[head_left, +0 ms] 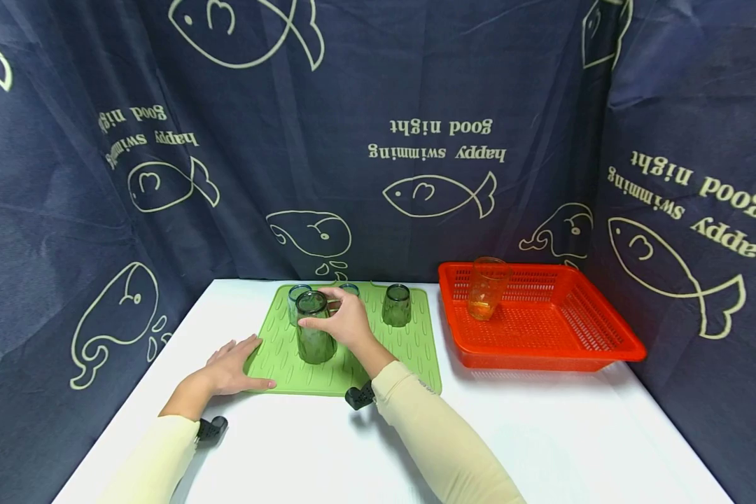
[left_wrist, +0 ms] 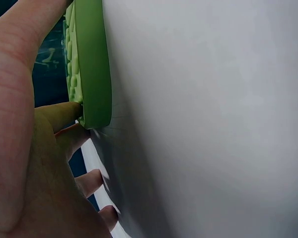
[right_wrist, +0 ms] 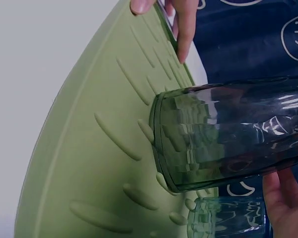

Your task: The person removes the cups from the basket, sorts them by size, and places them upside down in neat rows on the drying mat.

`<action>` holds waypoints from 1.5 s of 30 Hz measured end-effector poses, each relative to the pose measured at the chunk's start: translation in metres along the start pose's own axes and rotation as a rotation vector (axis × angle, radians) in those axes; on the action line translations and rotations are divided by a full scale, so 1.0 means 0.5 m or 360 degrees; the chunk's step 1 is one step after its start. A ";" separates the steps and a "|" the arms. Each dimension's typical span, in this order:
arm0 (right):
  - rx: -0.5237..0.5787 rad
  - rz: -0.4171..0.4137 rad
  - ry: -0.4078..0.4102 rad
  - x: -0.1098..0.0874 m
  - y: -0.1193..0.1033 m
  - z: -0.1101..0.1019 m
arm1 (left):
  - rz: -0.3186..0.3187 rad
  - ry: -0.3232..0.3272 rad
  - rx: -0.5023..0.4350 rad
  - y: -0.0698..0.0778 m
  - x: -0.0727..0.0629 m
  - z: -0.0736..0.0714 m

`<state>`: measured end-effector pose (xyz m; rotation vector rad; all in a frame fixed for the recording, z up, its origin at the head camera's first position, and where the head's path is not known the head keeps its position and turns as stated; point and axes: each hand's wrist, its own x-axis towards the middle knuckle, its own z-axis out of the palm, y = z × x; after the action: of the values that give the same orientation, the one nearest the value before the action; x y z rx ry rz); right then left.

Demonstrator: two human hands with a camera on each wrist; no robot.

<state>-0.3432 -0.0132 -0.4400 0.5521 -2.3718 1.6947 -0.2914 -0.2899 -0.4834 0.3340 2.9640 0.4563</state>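
Note:
My right hand [head_left: 346, 320] grips a tall dark-tinted drinking glass [head_left: 315, 341] near its rim, thumb on the near side and fingers behind. In the right wrist view the base of this glass [right_wrist: 188, 139] is right at the ribbed surface of the green drying mat [right_wrist: 104, 163]. My left hand [head_left: 232, 367] rests spread at the mat's left front corner, its fingers straight. The left wrist view has fingertips [left_wrist: 69, 113] touching the mat's edge [left_wrist: 95, 64]. A bluish glass [head_left: 294, 308] stands just behind the held one.
Another glass [head_left: 349, 288] shows partly behind my right hand, and a short dark glass [head_left: 397, 308] stands at the mat's back right. To the right, a red plastic basket [head_left: 542, 360] holds an amber glass [head_left: 486, 290]. A dark blue curtain [head_left: 365, 84] hangs behind the white table [head_left: 277, 448].

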 end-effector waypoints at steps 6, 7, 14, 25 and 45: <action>-0.0030 0.0014 0.0034 -0.003 0.000 0.006 | 0.0011 0.0014 0.0006 -0.001 -0.001 0.000; -0.0035 0.0020 0.0034 -0.004 0.000 0.007 | 0.0012 0.0016 0.0006 -0.001 -0.001 -0.001; -0.0087 0.0027 0.0049 -0.011 0.002 0.014 | -0.0005 0.0004 0.0000 0.001 -0.002 -0.001; -0.0131 -0.0049 0.0126 -0.020 0.009 0.028 | -0.0007 0.0001 -0.0014 0.007 -0.004 -0.005; -0.0113 -0.0073 0.0158 -0.027 0.010 0.032 | -0.0017 -0.0008 -0.0023 0.008 -0.004 -0.005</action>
<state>-0.3316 -0.0244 -0.4545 0.4951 -2.3214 1.5738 -0.2892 -0.2871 -0.4796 0.3173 2.9548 0.4746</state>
